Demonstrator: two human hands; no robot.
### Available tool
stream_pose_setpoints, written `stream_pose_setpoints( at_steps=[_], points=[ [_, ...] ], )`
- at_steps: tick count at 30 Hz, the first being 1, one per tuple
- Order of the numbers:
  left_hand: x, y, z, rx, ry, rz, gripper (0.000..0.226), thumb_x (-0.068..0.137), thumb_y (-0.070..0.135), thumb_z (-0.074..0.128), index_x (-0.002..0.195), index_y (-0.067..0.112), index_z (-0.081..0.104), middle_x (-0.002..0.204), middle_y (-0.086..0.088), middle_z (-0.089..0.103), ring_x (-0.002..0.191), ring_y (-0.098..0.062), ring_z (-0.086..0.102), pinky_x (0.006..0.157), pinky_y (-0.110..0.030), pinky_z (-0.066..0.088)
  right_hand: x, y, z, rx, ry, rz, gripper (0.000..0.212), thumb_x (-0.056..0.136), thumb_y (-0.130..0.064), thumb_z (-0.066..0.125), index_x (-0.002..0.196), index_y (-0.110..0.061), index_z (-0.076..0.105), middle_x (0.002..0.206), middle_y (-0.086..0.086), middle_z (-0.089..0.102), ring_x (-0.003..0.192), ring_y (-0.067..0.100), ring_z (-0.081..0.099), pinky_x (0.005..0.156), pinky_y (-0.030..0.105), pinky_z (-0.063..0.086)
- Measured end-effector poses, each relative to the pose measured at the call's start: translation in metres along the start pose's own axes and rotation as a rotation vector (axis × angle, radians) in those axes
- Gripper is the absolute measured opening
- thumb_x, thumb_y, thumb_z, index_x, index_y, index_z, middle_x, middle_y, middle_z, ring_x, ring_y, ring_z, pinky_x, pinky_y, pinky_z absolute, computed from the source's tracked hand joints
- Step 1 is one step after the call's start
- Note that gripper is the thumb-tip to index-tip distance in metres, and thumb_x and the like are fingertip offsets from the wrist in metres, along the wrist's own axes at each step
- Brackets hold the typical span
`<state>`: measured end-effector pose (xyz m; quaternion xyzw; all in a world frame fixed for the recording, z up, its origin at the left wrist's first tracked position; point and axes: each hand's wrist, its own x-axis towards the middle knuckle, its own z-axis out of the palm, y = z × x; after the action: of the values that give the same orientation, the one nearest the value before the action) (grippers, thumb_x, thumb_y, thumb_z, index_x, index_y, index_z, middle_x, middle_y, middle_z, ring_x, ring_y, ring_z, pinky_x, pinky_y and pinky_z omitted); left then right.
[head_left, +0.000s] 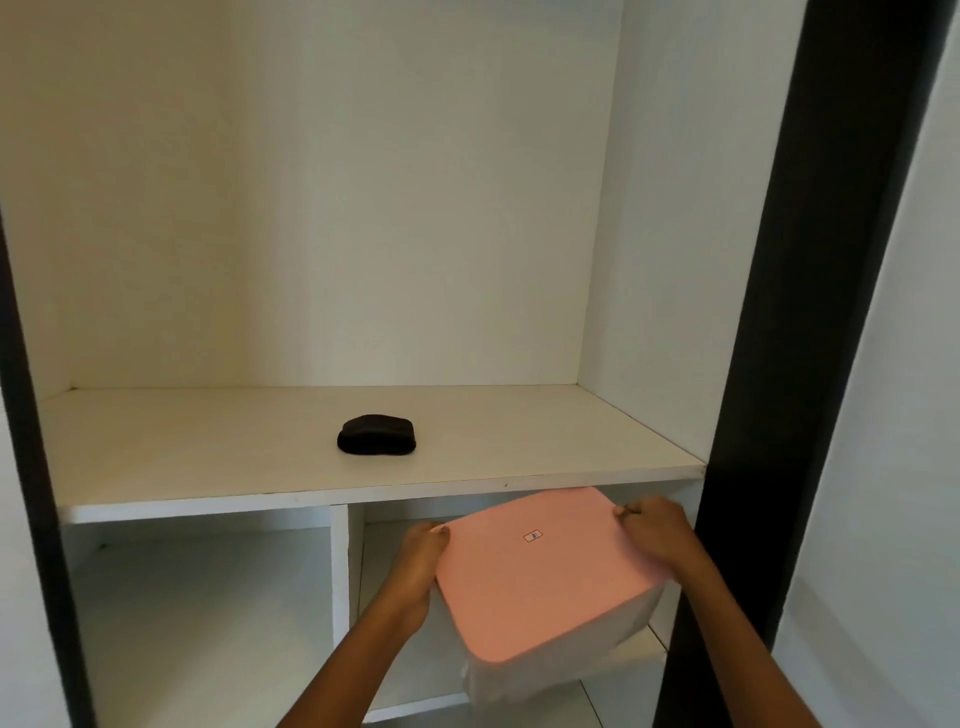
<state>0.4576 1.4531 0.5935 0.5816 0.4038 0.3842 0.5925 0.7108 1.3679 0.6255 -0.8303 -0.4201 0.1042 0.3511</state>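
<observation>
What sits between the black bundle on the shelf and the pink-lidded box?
Head view: only bare shelf board and its front edge separate black bundle from pink-lidded box.

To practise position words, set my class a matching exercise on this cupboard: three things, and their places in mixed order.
1 black bundle
2 pink-lidded box
3 white divider

A between the two lower compartments
B on the wide shelf
C gripped by the left hand and right hand

Pairs: 1-B, 2-C, 3-A
</observation>
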Motion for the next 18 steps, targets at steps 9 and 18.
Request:
stream_pose_setpoints(
  at_steps=[9,18],
  points=[
    [-0.030,0.040,0.000,0.031,0.081,0.185,0.025,0.097,0.011,0.036,0.098,0.008,0.061,0.092,-0.010,0.064,0.083,-0.022,0.059,0.072,-0.031,0.046,-0.031,-0.021,-0.030,0.128,0.073,-0.038,0.038,0.098,-0.022,0.045,0.104,0.011,0.063,0.095,0.027,0.062,0.087,0.031,0.059,0.077,0.033,0.045],
    [-0.023,0.106,0.003,0.047,0.158,0.314,0.024,0.093,0.012,0.041,0.089,0.015,0.064,0.093,-0.006,0.064,0.086,-0.021,0.058,0.080,-0.034,0.047,-0.034,-0.043,-0.059,0.247,0.213,-0.068,0.039,0.097,-0.026,0.046,0.101,0.008,0.065,0.104,0.023,0.063,0.082,0.021,0.053,0.089,0.041,0.046]
  ],
)
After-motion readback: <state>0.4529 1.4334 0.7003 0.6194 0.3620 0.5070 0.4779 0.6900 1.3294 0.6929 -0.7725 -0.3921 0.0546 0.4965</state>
